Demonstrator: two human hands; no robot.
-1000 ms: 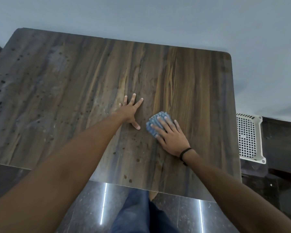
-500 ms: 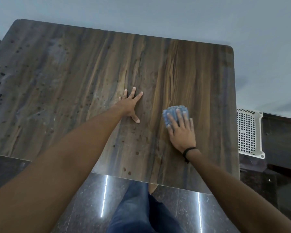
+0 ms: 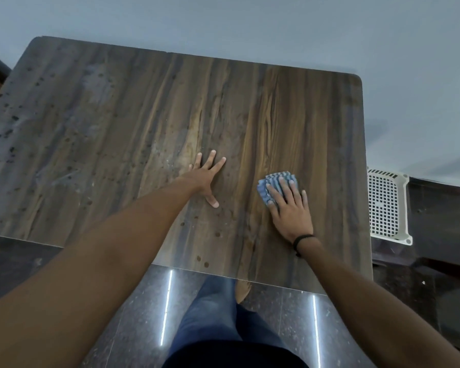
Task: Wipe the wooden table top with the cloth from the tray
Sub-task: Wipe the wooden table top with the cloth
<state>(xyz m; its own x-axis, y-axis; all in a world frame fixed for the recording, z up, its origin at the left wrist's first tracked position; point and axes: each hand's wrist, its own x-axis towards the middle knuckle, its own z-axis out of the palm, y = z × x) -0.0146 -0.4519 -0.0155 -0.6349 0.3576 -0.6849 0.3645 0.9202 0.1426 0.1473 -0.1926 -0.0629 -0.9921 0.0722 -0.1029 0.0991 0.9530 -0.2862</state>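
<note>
Half done at best, I'd guess, probably less. Starting closest: jeans and a dark glossy floor [image 3: 133,314] below, then the table's [image 3: 316,128] near edge. Just inside that edge are a few dark spots [image 3: 202,261] that look unwiped.

A bit further in, both hands are down on the wood. The right hand [image 3: 290,208] lies flat, fingers straight and slightly spread, pressing the folded blue cloth [image 3: 278,181] onto the right half of the top. Only the fingers cover it, and the cloth's far end pokes out past the fingertips. No pinching, just pushing down. The left hand [image 3: 205,176] sits just left of the middle, palm down, fingers fanned, holding nothing. Looks like it's bracing.

The wood around and beyond the cloth looks fairly clean to me, so the right side seems mostly covered. The left half is another story: specks and a hazy grey smear [image 3: 98,83] run all the way to the far left corner. That's the bulk of what's left, plus the spots near the front.

Room-wise, there's lots of bare wood to the left and ahead for long strokes. The right edge is near the cloth, and the white tray [image 3: 387,205] sits lower just past it, so an overshoot could send the cloth off the side. The far edge meets the wall [image 3: 250,22], or close to it. Can't tell if there's a gap.
</note>
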